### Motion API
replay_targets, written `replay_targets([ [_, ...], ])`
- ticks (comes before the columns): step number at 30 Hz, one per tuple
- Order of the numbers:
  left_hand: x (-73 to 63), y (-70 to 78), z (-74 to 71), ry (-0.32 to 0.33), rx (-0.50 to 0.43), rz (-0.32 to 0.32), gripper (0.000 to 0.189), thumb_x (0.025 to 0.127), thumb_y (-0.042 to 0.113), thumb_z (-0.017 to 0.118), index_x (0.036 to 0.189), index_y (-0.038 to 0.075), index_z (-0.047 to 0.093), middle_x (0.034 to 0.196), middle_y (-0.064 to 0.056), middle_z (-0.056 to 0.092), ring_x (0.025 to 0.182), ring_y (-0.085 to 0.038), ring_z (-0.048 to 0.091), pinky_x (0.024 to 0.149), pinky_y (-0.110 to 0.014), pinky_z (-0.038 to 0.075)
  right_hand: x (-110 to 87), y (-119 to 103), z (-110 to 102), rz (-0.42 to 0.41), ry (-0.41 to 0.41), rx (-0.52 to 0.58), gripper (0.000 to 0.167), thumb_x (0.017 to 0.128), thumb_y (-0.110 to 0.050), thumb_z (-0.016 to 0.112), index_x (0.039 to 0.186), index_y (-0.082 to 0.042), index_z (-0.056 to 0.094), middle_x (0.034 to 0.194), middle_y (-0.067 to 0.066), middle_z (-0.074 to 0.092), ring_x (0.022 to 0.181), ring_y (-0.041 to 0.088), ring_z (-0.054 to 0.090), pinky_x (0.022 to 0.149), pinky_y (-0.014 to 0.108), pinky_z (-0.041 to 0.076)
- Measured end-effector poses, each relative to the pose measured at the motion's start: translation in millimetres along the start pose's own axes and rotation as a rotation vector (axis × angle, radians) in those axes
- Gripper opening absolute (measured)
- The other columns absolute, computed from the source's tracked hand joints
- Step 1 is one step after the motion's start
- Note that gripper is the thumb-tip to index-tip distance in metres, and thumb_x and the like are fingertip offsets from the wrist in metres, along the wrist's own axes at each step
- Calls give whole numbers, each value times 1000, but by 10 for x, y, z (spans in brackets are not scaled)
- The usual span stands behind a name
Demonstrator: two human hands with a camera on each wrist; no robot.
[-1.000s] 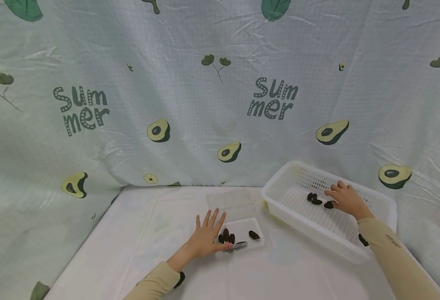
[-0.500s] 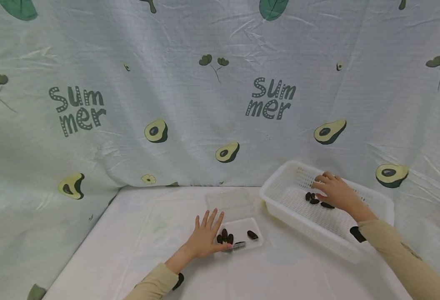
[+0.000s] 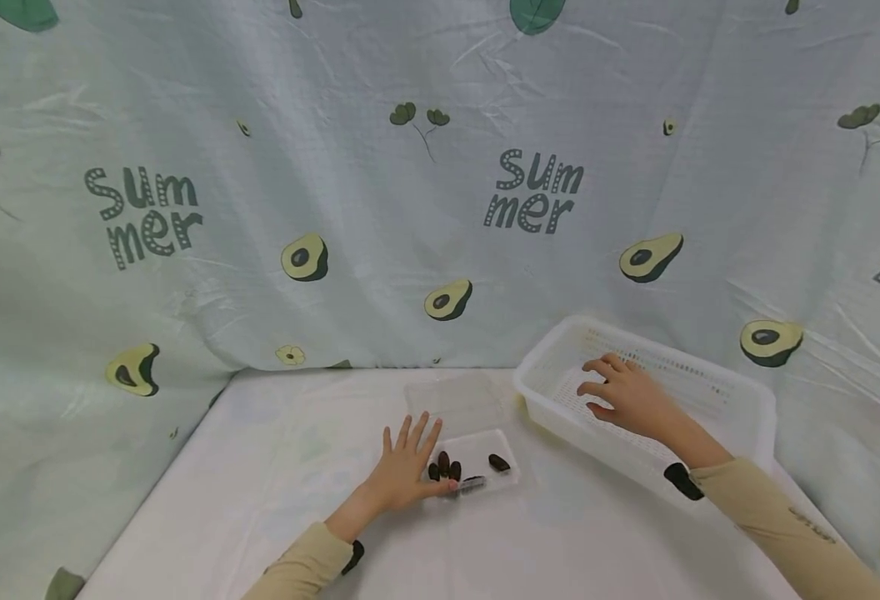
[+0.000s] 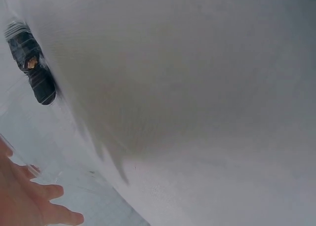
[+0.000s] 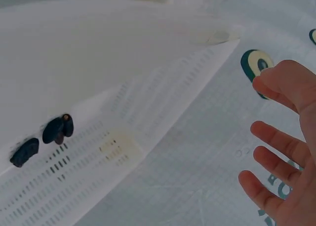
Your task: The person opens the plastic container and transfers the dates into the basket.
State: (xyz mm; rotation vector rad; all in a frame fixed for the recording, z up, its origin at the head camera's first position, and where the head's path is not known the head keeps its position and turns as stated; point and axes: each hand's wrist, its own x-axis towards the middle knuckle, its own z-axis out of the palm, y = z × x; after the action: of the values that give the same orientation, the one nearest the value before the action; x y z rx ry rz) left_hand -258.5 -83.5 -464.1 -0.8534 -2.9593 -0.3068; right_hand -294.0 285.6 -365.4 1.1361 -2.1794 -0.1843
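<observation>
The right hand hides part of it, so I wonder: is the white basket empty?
Not empty: the white basket holds dark pieces, seen in the right wrist view.

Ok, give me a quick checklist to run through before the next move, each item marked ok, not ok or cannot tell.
1. Clear tray uncovered: ok, the clear lid lies behind it.
2. Left hand steadying the tray: cannot tell; the thumb is at the near edge, but pressure doesn't show.
3. Right hand free: ok, no piece shows between its fingers.
4. Pieces available in the white basket: ok, several dark pieces show in the right wrist view.
5. Head view of those pieces unblocked: not ok, the right hand covers that area.
</observation>
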Motion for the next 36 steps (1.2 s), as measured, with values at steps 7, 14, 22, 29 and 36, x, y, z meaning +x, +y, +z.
replay_targets([
  [7, 6, 5, -26, -3, -4, 6, 94, 78, 70, 40, 145, 10, 10, 149, -19, 9, 135, -44, 10, 98, -68, 12, 37, -213, -8, 4, 3, 16, 27, 61, -19, 80, 82, -21, 62, 98, 9, 57, 85, 25, 50, 57, 34, 44],
  [14, 18, -13, -24, -5, -4, -3, 93, 79, 68, 43, 145, 11, 10, 149, -18, 9, 134, -44, 11, 97, -68, 13, 175, -468, 88, -31, -17, 93, 27, 62, -17, 80, 83, -20, 63, 100, 9, 57, 89, 23, 50, 61, 33, 43],
  [22, -1, -11, -16, 4, -39, 19, 94, 78, 71, 38, 145, 11, 10, 149, -20, 9, 134, -46, 11, 97, -69, 11, 292, -672, 213, -34, -91, 135, 21, 69, -21, 75, 87, -22, 63, 104, 6, 55, 92, 19, 48, 64, 32, 44],
  [29, -48, 20, -21, 37, -81, 49, 93, 78, 74, 30, 145, 15, 5, 149, -20, 7, 132, -48, 11, 96, -70, 8, 342, -788, 341, -54, -116, 154, 24, 70, -22, 75, 91, -23, 62, 105, 3, 54, 92, 18, 47, 66, 31, 43],
  [36, 15, 8, -22, -23, -13, -5, 95, 77, 72, 38, 145, 11, 11, 149, -18, 9, 134, -45, 10, 98, -68, 12, 407, -853, 522, -106, -108, 90, 33, 70, -30, 75, 99, -25, 62, 107, 1, 55, 97, 17, 48, 70, 31, 44],
])
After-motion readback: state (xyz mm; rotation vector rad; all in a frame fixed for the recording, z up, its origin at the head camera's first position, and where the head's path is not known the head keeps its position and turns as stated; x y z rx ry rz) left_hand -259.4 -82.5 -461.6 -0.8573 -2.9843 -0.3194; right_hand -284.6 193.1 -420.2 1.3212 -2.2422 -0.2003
